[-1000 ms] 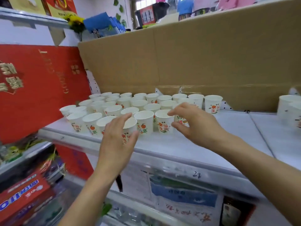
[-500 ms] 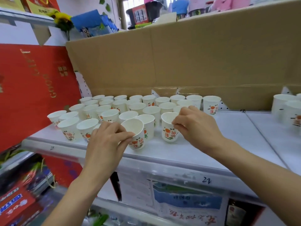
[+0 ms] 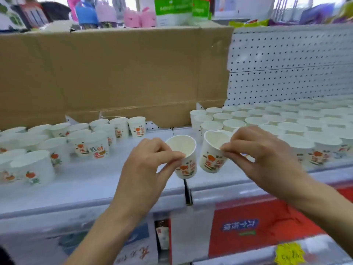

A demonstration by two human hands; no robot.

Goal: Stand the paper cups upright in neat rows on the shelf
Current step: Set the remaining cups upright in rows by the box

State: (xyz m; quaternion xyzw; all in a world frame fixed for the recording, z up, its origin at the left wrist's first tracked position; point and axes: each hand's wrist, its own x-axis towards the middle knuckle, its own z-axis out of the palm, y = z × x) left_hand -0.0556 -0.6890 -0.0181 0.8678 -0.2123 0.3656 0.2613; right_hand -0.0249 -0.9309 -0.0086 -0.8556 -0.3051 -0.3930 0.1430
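Observation:
My left hand [image 3: 147, 169] pinches the rim of a white paper cup [image 3: 184, 156] printed with an orange fruit, lifted above the white shelf [image 3: 91, 186]. A second such cup [image 3: 213, 152] hangs tilted from my right hand [image 3: 261, 155], which pinches its rim. The two cups are side by side, almost touching, over the gap between two shelf sections. Several upright cups [image 3: 95, 142] stand loosely grouped on the left. On the right, several cups stand in rows [image 3: 286, 127].
A brown cardboard sheet [image 3: 114, 77] backs the left shelf section; white pegboard [image 3: 286, 64] backs the right. A black divider clip [image 3: 188, 194] sits at the shelf's front edge. Red boxes [image 3: 267, 222] fill the shelf below. Assorted goods stand above the cardboard.
Both hands have lifted a cup each from the left group and carried them rightward. The view has swung right, bringing the rows of cups on the right into sight.

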